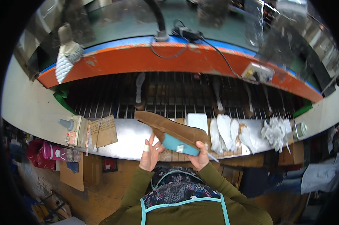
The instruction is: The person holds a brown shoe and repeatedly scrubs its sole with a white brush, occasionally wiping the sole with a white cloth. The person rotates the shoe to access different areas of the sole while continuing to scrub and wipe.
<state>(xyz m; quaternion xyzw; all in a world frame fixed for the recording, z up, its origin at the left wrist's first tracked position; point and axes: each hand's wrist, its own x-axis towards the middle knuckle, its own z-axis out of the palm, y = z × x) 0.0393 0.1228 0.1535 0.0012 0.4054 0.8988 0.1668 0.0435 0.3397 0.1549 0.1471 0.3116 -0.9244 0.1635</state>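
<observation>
While the brown suede shoe (169, 129) was held just above the table (124, 140) edge, left hand (150, 154) steadied its teal last, fingers loosely spread; right hand (199, 157) gripped beneath with a thin tool. Toe pointed upper-left, heel lower-right. A firm heel-end grip seemed advisable.

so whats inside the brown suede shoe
A teal plastic shoe last fills the brown suede shoe, its heel end showing at the opening. The front of the last is covered by the suede.
</observation>
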